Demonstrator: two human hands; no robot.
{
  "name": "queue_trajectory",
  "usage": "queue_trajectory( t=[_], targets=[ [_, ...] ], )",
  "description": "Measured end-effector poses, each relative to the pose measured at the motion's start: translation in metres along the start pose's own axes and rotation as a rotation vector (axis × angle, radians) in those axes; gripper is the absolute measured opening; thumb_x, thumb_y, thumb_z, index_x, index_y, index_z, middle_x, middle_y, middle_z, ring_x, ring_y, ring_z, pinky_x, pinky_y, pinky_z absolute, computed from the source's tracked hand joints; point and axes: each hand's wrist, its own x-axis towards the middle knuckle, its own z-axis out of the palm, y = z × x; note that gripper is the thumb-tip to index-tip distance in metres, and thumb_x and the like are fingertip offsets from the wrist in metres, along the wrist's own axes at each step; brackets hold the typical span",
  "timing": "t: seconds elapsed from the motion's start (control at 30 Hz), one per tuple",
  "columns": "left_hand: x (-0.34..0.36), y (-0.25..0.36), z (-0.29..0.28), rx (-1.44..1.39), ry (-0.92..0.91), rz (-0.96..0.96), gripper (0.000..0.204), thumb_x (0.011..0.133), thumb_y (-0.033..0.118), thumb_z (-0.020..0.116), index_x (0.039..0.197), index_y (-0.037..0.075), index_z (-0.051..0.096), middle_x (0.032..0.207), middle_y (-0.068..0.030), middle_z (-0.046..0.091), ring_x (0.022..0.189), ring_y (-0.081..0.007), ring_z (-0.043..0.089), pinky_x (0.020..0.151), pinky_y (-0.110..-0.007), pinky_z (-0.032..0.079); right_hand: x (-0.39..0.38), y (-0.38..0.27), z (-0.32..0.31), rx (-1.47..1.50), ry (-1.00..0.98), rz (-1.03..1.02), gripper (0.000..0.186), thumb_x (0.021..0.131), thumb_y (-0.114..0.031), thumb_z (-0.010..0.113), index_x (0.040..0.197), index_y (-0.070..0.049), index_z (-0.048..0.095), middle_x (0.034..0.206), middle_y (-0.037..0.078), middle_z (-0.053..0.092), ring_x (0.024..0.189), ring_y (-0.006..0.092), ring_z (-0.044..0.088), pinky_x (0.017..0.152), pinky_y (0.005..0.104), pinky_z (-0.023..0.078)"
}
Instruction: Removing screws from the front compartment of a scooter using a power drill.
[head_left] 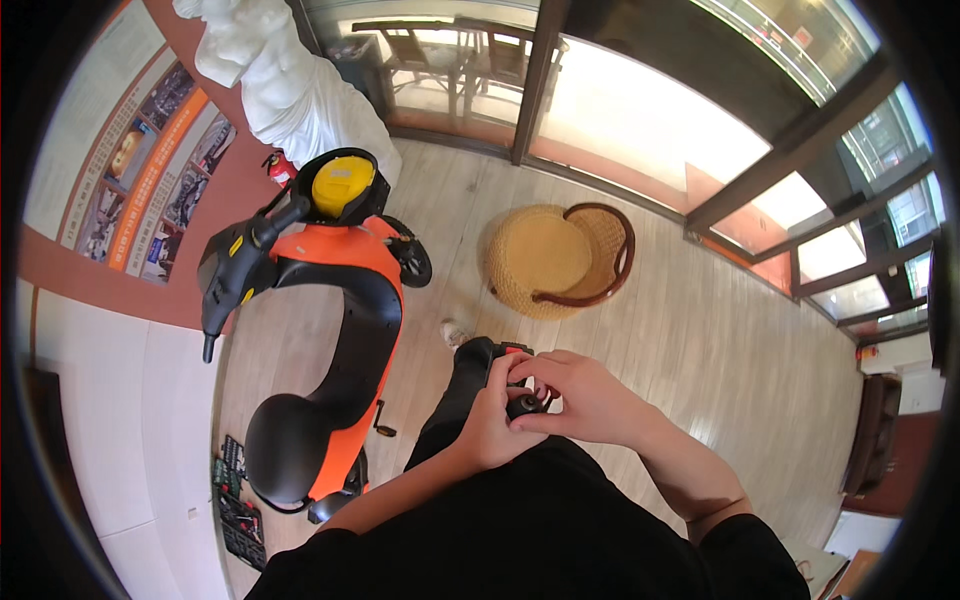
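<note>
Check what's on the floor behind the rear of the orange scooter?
A black tool tray with small tools lies on the floor by the orange scooter's rear. The dark seat covers part of it, so its full contents can't be seen.

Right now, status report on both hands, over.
Left hand and right hand both closed on a small black part. Held at the waist. Orange scooter stands apart, left. Nothing obstructing.

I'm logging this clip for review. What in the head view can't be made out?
- Small black part: mostly covered by the left hand and right hand; its kind is unclear.
- Tool tray on the floor: tools too small to identify.
- Scooter rear wheel: hidden beneath its seat.
- White statue: cut off by the top edge.
</note>
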Motion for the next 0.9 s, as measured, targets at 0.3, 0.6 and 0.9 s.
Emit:
queue_trajectory(
  t=[0.3,0.6,0.9],
  targets=[
    [0.137,0.016,-0.109,-0.029,0.129,-0.036,0.100,0.074,0.003,0.084,0.154,0.005,0.026,0.143,-0.0155,0.050,0.118,-0.0240,0.065,0.101,-0.038,0.053,0.188,0.025,-0.096,0.129,-0.286,-0.115,0.048,0.084,-0.025,0.083,0.124,-0.008,0.064,0.100,0.011,0.066,0.095,0.0290,0.066,0.084,0.0403,0.053],
    [0.219,0.053,-0.172,-0.023,0.299,0.031,0.103,0.073,-0.001,0.084,0.157,0.006,0.025,0.156,-0.0146,0.039,0.113,-0.0209,0.067,0.097,-0.036,0.055,0.306,-0.009,-0.165,-0.115,-0.357,-0.275,0.042,0.086,-0.027,0.081,0.122,-0.011,0.067,0.101,0.010,0.065,0.091,0.0251,0.065,0.078,0.0365,0.053],
    [0.303,0.052,-0.232,0.066,0.636,0.002,0.093,0.077,-0.002,0.078,0.155,0.008,0.030,0.133,-0.0141,0.059,0.110,-0.0218,0.069,0.096,-0.035,0.054,0.459,0.015,-0.205,0.168,-0.603,-0.376,0.035,0.094,0.005,0.061,0.125,-0.009,0.069,0.116,0.011,0.067,0.102,0.0251,0.068,0.088,0.0345,0.056]
  ],
)
